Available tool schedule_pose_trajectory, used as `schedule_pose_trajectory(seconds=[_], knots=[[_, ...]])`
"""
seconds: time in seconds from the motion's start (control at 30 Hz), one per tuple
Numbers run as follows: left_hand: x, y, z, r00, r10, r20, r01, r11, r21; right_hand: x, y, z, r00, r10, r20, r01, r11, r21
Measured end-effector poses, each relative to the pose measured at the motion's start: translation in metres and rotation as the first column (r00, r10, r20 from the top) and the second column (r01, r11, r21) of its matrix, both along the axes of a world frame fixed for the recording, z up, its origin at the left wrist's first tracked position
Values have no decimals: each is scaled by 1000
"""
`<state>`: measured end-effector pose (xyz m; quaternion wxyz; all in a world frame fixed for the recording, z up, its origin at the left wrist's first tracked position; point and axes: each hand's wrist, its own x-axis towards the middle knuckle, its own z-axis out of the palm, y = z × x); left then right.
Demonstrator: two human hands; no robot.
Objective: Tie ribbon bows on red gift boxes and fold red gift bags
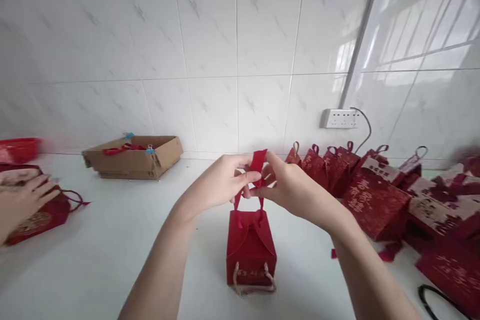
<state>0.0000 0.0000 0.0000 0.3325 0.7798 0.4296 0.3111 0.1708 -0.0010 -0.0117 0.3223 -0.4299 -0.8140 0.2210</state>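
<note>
An open cardboard box (123,166) stands at the far left of the white table (101,245), a red container (23,150) farther left. Behind rises a tiled wall (210,25) with a white socket strip (341,118) and dark cable (369,127) — red gift boxes (375,205) crowd the right side, a black loop (427,302) near right.

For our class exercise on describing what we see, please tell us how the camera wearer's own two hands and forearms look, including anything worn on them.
The left hand and right hand are both bare, without gloves. No sleeve, watch or bracelet shows on either forearm. No ring can be made out.
</note>
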Motion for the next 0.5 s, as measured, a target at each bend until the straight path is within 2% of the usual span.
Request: schedule_pose_trajectory(seconds=[0.23,0.5], knots=[[-4,-5,2,999,-26,43,25,999,22,-3,1,-7,990,-37,139,25,996,84],[-4,-5,1,998,-41,50,41,999,1,-3,0,-6,991,-34,131,20,995,100]])
